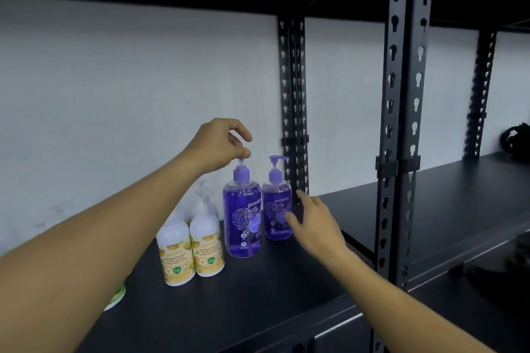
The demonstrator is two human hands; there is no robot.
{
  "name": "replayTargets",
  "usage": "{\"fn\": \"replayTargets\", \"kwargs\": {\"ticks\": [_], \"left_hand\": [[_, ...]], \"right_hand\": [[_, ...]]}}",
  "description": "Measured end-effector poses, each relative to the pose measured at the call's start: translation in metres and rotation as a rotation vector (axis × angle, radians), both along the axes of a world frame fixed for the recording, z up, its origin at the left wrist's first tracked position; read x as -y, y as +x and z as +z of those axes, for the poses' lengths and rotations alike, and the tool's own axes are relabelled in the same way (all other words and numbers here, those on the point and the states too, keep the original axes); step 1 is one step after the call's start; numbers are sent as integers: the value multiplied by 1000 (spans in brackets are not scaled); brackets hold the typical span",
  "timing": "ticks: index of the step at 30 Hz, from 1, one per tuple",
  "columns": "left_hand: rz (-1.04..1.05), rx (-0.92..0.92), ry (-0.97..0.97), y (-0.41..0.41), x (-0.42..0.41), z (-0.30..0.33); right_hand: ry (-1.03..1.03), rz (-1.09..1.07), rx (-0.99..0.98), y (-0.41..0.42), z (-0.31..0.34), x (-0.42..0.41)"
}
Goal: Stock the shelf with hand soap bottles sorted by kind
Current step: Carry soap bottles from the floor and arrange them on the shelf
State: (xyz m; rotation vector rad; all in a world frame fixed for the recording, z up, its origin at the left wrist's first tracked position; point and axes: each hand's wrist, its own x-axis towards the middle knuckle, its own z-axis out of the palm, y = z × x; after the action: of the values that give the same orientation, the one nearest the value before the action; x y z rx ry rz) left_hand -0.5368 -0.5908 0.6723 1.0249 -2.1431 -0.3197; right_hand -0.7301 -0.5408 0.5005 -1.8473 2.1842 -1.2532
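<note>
Two purple pump bottles stand side by side on the dark shelf (258, 295). My left hand (220, 143) pinches the pump head of the nearer purple bottle (242, 218) from above. My right hand (315, 221) reaches in with straight fingers that touch the side of the farther purple bottle (276, 209). To the left stand two white bottles with yellow labels (190, 252), close together. A white bottle with a green label (116, 295) shows partly under my left forearm.
Perforated black uprights (398, 123) rise on the right and split the shelving into bays. A second pair of uprights (294, 94) stands behind the purple bottles. A white wall backs the shelf. A dark object (516, 139) lies at the far right.
</note>
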Motion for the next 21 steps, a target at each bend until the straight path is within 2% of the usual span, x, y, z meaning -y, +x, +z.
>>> {"fn": "replayTargets", "kwargs": {"ticks": [2, 6, 10, 21], "left_hand": [[0, 8, 10, -3, 7, -2], [2, 5, 23, -8, 20, -7], [12, 18, 36, -12, 34, -12], [44, 57, 67, -31, 62, -19]], "right_hand": [[101, -18, -107, 0, -19, -9], [373, -1, -194, -5, -50, -22], [511, 16, -273, -5, -55, -20], [553, 7, -290, -4, -54, -18]]}}
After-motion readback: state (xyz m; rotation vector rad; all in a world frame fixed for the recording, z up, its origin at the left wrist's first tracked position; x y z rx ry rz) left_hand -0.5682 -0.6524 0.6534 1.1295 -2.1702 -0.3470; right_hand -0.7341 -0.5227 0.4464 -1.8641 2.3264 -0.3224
